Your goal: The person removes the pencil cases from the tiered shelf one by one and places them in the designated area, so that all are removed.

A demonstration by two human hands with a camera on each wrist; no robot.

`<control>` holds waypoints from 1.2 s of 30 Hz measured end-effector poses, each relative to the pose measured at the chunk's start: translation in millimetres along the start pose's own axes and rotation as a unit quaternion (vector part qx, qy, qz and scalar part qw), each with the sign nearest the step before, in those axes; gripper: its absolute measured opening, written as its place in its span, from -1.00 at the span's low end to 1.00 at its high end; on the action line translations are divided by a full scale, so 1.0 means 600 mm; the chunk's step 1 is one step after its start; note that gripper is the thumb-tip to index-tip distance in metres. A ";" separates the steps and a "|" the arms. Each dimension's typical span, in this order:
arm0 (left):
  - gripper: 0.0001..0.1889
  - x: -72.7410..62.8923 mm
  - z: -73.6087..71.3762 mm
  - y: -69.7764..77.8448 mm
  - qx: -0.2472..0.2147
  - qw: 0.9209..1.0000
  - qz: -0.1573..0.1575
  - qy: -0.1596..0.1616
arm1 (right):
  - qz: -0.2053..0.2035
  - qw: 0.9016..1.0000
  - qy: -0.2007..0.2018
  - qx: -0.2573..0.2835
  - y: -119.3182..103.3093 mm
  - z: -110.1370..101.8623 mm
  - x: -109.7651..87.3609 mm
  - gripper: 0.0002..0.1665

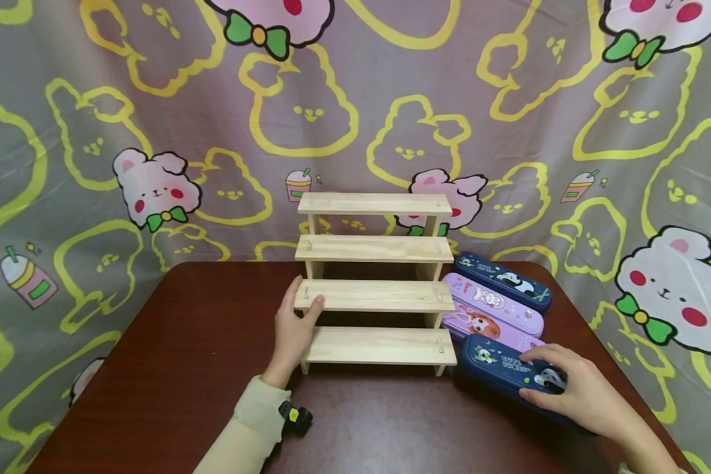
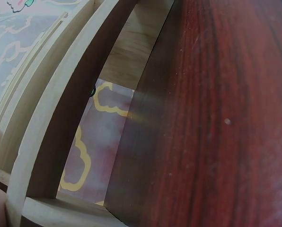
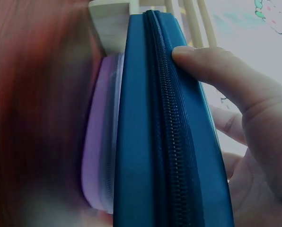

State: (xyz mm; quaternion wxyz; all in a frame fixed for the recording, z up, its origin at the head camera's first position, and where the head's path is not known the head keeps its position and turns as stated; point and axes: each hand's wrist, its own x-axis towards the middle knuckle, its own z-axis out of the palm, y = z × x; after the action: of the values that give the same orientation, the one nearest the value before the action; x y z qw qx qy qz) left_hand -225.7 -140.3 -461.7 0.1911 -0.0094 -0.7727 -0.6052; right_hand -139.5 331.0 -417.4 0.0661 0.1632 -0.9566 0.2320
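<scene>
A light wooden tiered rack (image 1: 376, 295) stands on the table. My left hand (image 1: 294, 326) grips its left end at the second step from the bottom, thumb on top of the board. In the left wrist view, step boards (image 2: 48, 104) run close by, with a bit of thumb at the left edge. My right hand (image 1: 583, 388) holds a navy pencil case (image 1: 503, 368) with panda pictures, fingers across its width. The right wrist view shows the case's zipper (image 3: 171, 127) and the thumb (image 3: 202, 61) pressing beside it. The case overlaps a purple pencil case (image 1: 471, 322) behind it.
Behind the held case lie a lilac pencil case (image 1: 498, 306) and another navy panda case (image 1: 503, 280), to the right of the rack. The dark red-brown table (image 1: 213, 368) meets a patterned cloth (image 1: 361, 85) at the back and sides.
</scene>
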 end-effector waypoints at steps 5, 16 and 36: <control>-0.26 0.001 0.001 -0.003 0.004 1.000 0.000 0.000 | 0.013 1.000 -0.016 0.001 0.009 0.007 0.003 -0.35; -0.27 0.001 0.001 -0.008 0.004 1.000 -0.002 0.000 | 0.032 0.998 -0.058 -0.008 0.004 0.028 0.005 -0.30; -0.27 0.001 0.001 -0.006 0.006 1.000 0.002 0.002 | 0.039 0.998 -0.042 -0.038 -0.003 0.054 0.006 -0.27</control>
State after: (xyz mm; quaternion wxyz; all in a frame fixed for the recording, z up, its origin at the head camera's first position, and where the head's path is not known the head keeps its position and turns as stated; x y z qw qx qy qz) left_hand -227.2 -140.6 -464.9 0.1935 -0.0088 -0.7761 -0.6001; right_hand -144.0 313.1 -444.4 0.0231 0.1331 -0.9723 0.1907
